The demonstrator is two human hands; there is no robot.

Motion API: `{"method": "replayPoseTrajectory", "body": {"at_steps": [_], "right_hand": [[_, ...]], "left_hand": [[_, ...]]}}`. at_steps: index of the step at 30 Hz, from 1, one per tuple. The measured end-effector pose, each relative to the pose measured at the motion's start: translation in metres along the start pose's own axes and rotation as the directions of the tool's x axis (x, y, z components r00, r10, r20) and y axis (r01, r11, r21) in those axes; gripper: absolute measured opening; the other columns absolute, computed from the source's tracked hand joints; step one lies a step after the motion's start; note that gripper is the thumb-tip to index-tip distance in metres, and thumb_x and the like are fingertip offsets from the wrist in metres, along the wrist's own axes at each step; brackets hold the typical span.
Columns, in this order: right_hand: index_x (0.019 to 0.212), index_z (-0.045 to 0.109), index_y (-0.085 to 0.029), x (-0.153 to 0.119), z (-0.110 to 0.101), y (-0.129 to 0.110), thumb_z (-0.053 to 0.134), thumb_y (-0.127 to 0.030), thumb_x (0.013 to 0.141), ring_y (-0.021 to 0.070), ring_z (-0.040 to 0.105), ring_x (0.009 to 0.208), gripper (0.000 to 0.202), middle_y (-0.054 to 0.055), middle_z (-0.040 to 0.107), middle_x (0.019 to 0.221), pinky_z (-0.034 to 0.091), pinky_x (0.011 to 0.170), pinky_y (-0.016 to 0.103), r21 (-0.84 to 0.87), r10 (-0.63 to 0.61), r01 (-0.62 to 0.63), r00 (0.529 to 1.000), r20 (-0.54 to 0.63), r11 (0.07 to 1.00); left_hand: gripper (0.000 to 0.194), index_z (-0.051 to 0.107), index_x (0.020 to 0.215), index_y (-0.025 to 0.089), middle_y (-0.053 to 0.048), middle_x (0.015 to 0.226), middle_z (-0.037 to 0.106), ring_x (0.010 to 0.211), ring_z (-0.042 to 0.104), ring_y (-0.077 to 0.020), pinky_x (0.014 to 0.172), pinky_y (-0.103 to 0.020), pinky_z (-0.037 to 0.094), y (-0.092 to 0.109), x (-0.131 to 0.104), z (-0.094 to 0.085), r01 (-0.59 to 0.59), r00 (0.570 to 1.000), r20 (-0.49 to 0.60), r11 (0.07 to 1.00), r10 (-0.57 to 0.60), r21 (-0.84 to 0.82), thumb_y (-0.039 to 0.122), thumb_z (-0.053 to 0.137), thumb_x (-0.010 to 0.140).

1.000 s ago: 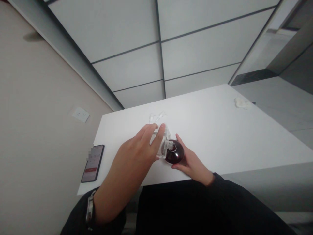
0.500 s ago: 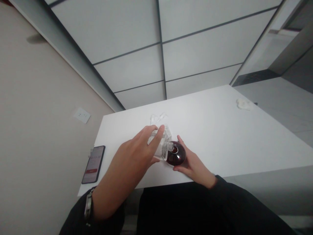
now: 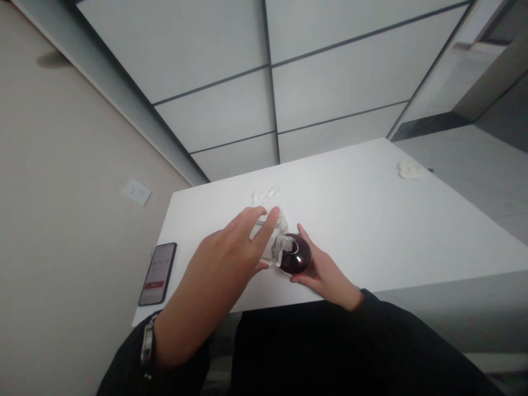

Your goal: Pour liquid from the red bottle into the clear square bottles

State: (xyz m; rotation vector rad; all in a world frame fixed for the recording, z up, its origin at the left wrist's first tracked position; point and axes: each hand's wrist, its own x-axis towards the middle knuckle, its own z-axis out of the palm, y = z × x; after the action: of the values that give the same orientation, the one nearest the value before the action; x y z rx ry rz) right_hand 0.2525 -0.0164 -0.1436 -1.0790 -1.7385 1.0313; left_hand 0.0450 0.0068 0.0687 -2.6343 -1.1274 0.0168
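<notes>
My left hand [image 3: 233, 245] grips a clear glass bottle [image 3: 270, 247], tilted so that its threaded neck points right. The neck's mouth is at the opening of a round dark red bottle [image 3: 296, 256]. Around the right side of that round bottle my right hand [image 3: 324, 272] is wrapped, thumb and fingers on opposite sides. Whether liquid is flowing between the two is too small to tell. Just behind the clear bottle lie some clear plastic pieces [image 3: 266, 194] on the white table.
A phone [image 3: 158, 274] with a lit screen lies at the left end of the white table [image 3: 350, 214]. Near the far right edge is a crumpled whitish item [image 3: 409, 170]. White panelled doors stand behind the table, and a wall with a socket [image 3: 137, 192] is on the left.
The whole view has shifted slightly upward. The clear bottle looks tipped a little more toward the round bottle; both hands keep their holds.
</notes>
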Motion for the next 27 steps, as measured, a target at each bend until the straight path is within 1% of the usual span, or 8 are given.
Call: {"method": "replayPoseTrajectory", "body": {"at_steps": [3,7,11,15,23,27], "right_hand": [[0.173,0.004,-0.024,0.0,-0.0008,-0.001,0.078,-0.063,0.091,0.0407,0.052,0.145,0.117,0.02,0.048,0.162,0.042,0.119,0.062,0.002,-0.001,0.001,1.0,0.0,1.0],[0.173,0.001,-0.025,0.0003,-0.0022,-0.0035,0.079,-0.06,0.091,0.0394,0.053,0.145,0.118,0.019,0.048,0.162,0.043,0.119,0.06,0.006,-0.007,0.007,1.0,-0.001,1.0],[0.173,0.003,-0.026,0.0009,-0.0024,-0.005,0.079,-0.058,0.091,0.0399,0.052,0.146,0.116,0.018,0.049,0.162,0.044,0.118,0.06,0.002,-0.017,0.017,1.0,-0.002,1.0],[0.173,0.003,-0.025,0.0009,-0.0018,-0.0047,0.081,-0.057,0.09,0.0401,0.052,0.146,0.118,0.019,0.048,0.162,0.044,0.118,0.06,-0.003,-0.02,0.02,1.0,-0.009,1.0],[0.173,0.002,-0.025,0.0001,-0.0018,-0.0023,0.08,-0.06,0.09,0.0404,0.053,0.144,0.118,0.019,0.05,0.161,0.043,0.118,0.061,-0.007,-0.016,0.015,1.0,-0.012,1.0],[0.173,0.003,-0.024,0.0001,-0.0014,-0.0019,0.081,-0.057,0.09,0.0402,0.052,0.145,0.118,0.019,0.049,0.161,0.044,0.118,0.06,-0.011,-0.019,0.019,1.0,-0.01,1.0]], "left_hand": [[0.096,0.051,0.151,0.011,-0.018,0.143,0.068,0.122,0.073,-0.034,0.084,-0.038,0.07,0.0008,0.0004,-0.0011,-0.009,1.0,-0.009,1.0,0.009,0.013,0.025,0.101,0.07],[0.086,0.051,0.152,0.012,-0.018,0.145,0.067,0.125,0.071,-0.0327,0.088,-0.037,0.069,0.0023,0.0017,-0.0023,-0.009,1.0,0.012,0.999,0.009,0.031,0.021,0.095,0.079],[0.089,0.051,0.151,0.012,-0.018,0.144,0.068,0.124,0.072,-0.033,0.086,-0.036,0.069,0.0032,0.0022,-0.0033,-0.012,1.0,0.012,0.999,0.012,0.03,0.02,0.097,0.076],[0.086,0.051,0.152,0.013,-0.018,0.145,0.067,0.127,0.071,-0.0327,0.088,-0.036,0.069,0.0029,0.0024,-0.0038,-0.007,1.0,0.02,0.999,0.006,0.04,0.02,0.095,0.078],[0.097,0.054,0.15,0.011,-0.018,0.142,0.069,0.121,0.073,-0.0336,0.085,-0.035,0.069,0.0054,0.004,-0.004,-0.016,1.0,-0.013,0.998,0.017,0.053,0.024,0.103,0.067],[0.1,0.054,0.15,0.011,-0.017,0.142,0.07,0.12,0.074,-0.0334,0.083,-0.036,0.07,0.0057,0.0052,-0.0052,-0.016,1.0,-0.006,0.999,0.016,0.052,0.025,0.104,0.065]]}}
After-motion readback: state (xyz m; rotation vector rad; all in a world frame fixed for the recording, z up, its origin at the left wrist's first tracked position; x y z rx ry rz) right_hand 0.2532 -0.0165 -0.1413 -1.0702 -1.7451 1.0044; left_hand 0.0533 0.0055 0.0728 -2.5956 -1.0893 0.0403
